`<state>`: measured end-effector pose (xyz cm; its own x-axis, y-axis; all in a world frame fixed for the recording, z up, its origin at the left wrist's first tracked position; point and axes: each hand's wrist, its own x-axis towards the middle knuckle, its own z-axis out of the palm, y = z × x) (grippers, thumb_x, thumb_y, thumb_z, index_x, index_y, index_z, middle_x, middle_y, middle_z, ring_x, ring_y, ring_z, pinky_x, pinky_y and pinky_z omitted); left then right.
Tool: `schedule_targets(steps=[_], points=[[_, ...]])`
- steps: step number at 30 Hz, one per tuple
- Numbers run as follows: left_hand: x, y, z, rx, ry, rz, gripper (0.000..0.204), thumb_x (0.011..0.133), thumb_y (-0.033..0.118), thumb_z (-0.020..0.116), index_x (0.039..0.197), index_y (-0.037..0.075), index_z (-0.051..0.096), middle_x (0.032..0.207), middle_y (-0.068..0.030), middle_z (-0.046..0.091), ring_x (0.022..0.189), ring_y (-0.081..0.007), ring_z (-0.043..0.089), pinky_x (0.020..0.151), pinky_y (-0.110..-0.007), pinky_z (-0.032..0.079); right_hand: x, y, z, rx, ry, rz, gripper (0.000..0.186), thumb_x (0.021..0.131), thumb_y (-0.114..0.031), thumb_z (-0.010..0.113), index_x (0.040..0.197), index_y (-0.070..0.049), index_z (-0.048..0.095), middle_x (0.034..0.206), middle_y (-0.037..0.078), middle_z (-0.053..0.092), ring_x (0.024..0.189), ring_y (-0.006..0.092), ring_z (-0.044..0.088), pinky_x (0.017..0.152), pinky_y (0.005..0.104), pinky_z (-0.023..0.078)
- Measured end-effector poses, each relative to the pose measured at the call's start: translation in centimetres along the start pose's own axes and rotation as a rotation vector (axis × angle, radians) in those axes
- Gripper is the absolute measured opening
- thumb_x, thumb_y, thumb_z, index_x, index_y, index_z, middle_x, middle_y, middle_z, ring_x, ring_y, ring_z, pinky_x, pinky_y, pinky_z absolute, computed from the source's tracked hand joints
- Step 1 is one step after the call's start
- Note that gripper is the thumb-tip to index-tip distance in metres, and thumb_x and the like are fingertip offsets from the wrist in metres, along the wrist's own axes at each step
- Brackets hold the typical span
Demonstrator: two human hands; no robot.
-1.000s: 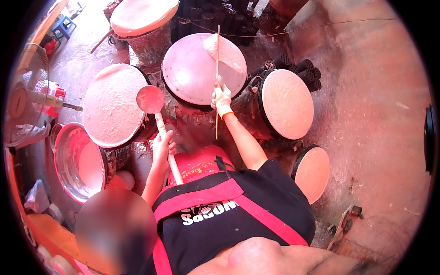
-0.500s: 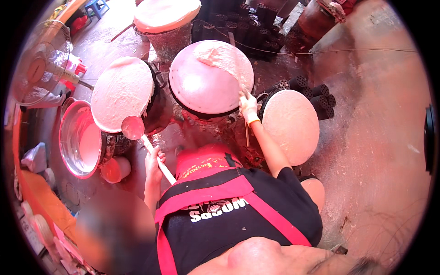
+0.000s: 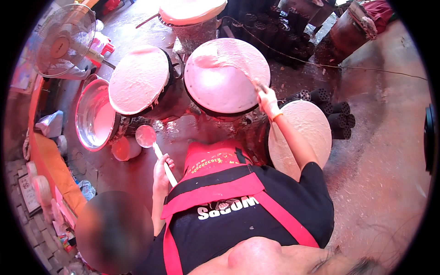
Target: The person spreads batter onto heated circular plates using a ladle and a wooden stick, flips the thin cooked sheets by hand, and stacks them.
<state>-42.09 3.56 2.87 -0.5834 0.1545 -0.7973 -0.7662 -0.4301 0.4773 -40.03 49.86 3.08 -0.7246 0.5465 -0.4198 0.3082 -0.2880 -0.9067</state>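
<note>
My left hand (image 3: 162,173) is closed round the pale handle of a ladle (image 3: 145,136), whose bowl hangs in front of the left griddle (image 3: 140,80), apart from it. That griddle carries a pale, lumpy layer of batter. My right hand (image 3: 268,101) grips a thin wooden stick (image 3: 259,85) at the right edge of the middle griddle (image 3: 224,94); the stick's full shape is hard to make out. Wet batter (image 3: 208,56) covers the far part of this round plate, while its near part shows smooth and shiny. Under my right forearm lies another batter-covered griddle (image 3: 302,133).
A metal basin (image 3: 94,114) of pale batter and a small red bucket (image 3: 126,147) stand at left. Beyond is a fan (image 3: 62,43). Another covered round pan (image 3: 192,10) stands at the back. Black perforated coal cylinders (image 3: 339,120) lie at right. A cord (image 3: 339,67) crosses behind.
The whole view has shifted, so things sit farther right. The ladle has drawn back from the left griddle's near edge. My right hand stays at the middle griddle's right edge with the stick.
</note>
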Motion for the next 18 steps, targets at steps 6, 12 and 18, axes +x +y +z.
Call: schedule_targets(steps=[6,12,18], points=[[-2.3,0.1,0.9,-0.027,0.06,-0.021,0.009,0.089,0.005,0.056,0.088,0.003,0.048,0.068,-0.0027,0.047,0.059,-0.0121,0.048,0.049,-0.022,0.043,0.4,-1.2,0.2,-0.285,-0.418,0.025,0.037,0.093,-0.028,0.055,0.129,-0.016,0.056,0.055,-0.008,0.04,0.041,0.0039,0.031,0.037,0.0222,0.026],[-4.6,-0.2,1.0,0.056,0.211,0.005,0.009,0.086,0.005,0.062,0.089,0.004,0.054,0.072,-0.0038,0.053,0.065,-0.0144,0.056,0.057,-0.024,0.053,3.2,-2.3,-3.5,-0.321,-0.376,0.048,0.037,0.09,-0.028,0.058,0.126,-0.018,0.059,0.054,-0.007,0.041,0.04,0.0035,0.033,0.036,0.0202,0.027],[-4.4,1.5,1.6,0.191,0.186,0.048,0.015,0.084,0.007,0.065,0.095,0.005,0.056,0.088,-0.0043,0.059,0.083,-0.0161,0.061,0.073,-0.027,0.055,0.0,0.3,-0.7,-0.285,-0.496,0.1,0.039,0.092,-0.029,0.057,0.129,-0.019,0.056,0.056,-0.007,0.038,0.04,0.0053,0.032,0.037,0.0228,0.024]])
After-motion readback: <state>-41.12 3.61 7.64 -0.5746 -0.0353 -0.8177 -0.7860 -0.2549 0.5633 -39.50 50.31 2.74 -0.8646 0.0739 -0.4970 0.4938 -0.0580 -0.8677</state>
